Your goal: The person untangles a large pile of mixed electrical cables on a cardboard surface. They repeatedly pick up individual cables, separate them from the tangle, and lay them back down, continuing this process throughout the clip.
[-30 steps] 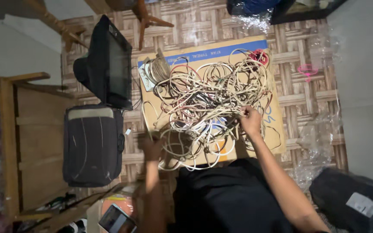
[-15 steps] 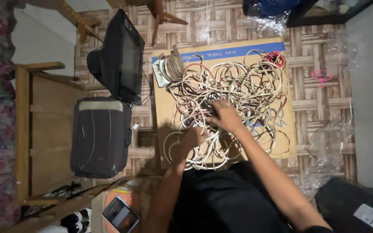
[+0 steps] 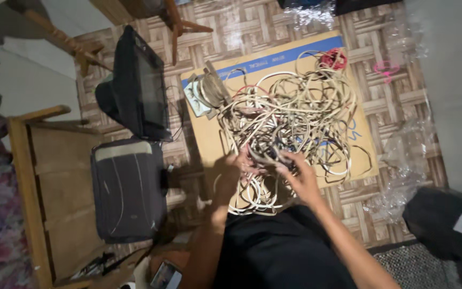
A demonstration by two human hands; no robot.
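Note:
A big tangle of cream and white cables (image 3: 290, 115) lies on a flat sheet of cardboard (image 3: 201, 134) on the patterned floor. A red coil of wire (image 3: 333, 59) sits at its far right corner. My left hand (image 3: 230, 172) grips strands at the near left of the tangle. My right hand (image 3: 299, 174) pinches strands close beside it, near the front edge of the cardboard. A wound bundle of cable with a white plug block (image 3: 205, 92) rests at the far left of the pile.
A dark old monitor (image 3: 137, 88) stands left of the cardboard, a dark bag (image 3: 128, 187) in front of it. A wooden frame (image 3: 25, 176) is at the far left. Clear plastic wrap (image 3: 405, 171) and a black bag (image 3: 447, 222) lie to the right. Chair legs (image 3: 175, 24) stand behind.
My right hand came from the right side of the tangle toward the middle front. My left hand rose from the near left into the cables, and both now hold strands close together.

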